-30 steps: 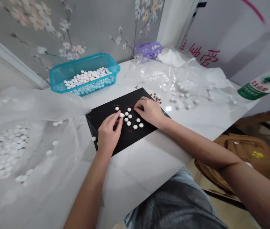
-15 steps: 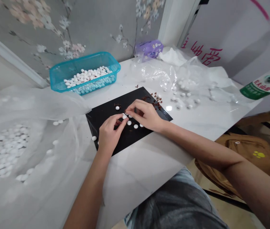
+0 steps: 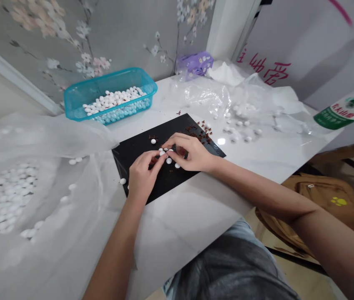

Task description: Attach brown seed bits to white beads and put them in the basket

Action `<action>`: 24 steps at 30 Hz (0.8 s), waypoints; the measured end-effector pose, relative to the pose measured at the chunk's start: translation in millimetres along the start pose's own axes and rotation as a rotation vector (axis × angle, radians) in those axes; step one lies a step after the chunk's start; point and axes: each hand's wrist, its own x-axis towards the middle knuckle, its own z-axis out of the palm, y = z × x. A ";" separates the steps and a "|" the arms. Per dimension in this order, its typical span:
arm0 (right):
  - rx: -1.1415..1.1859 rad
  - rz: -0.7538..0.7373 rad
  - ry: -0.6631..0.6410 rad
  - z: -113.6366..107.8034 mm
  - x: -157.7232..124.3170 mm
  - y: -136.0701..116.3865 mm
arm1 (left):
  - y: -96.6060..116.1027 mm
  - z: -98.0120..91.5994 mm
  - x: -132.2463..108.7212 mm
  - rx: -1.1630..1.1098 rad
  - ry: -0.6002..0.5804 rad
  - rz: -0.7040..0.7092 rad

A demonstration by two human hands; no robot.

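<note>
Over a flat, rectangular black sheet (image 3: 172, 127) on the white table (image 3: 179, 212), the left hand (image 3: 143, 171) pinches a small, round white bead (image 3: 162, 153) between thumb and forefinger; no long axis shows. The bead lies just right of that hand and left of the right hand (image 3: 192, 152), both equally near. The right hand's thumb and forefinger curl close around it; whether they grip anything is unclear.

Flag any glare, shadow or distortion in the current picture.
Head view: glare on the clear plastic bag, a bright spot on the white table; head view: bottle looks stretched at the right edge, soft shadow across the upper-right panel.
</note>
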 end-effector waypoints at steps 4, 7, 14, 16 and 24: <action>0.007 -0.053 -0.002 1.7 0.5 3.7 | -0.7 -0.5 0.1 0.001 -0.005 0.015; 0.015 -0.054 -0.004 4.5 -0.3 8.1 | -0.5 -0.4 0.4 -0.007 -0.008 0.024; 0.031 -0.065 0.010 6.2 -2.0 8.4 | 0.3 -0.5 1.0 -0.025 0.009 0.044; 0.039 -0.071 0.015 6.4 -1.8 7.1 | 0.4 -0.6 1.1 -0.025 0.010 0.046; 0.082 -0.036 0.048 10.0 -2.0 7.1 | 3.0 -1.9 0.8 -0.015 0.026 0.061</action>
